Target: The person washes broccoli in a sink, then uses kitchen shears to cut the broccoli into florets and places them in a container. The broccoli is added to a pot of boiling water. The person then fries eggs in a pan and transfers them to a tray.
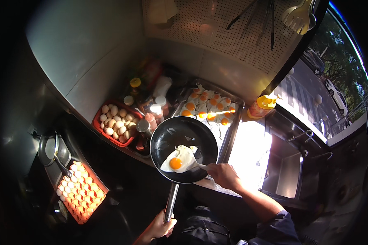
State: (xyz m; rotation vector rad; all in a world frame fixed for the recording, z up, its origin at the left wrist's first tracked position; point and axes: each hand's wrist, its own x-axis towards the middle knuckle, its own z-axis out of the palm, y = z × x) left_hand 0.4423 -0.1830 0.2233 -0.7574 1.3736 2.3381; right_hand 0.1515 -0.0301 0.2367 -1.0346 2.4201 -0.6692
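My left hand [162, 225] grips the metal handle of a black frying pan [184, 131], holding the pan out over the counter's edge. A fried egg [179, 157] with a whole orange yolk lies at the pan's near side. My right hand [225, 176] is closed around the handle of a pale spatula [201, 165], whose blade meets the right side of the egg white and is partly hidden by it. Behind the pan, a metal tray [237, 118] carries many fried eggs [202, 105], set close together; the pan hides part of this tray.
Left of the pan stands a red basket of eggs [116, 121], beside seasoning bottles [156, 111]. An orange egg tray [84, 194] and another pan [49, 148] sit lower left. At right are a yellow-capped container [260, 107] and a sink [282, 167]. Utensils [297, 18] hang above.
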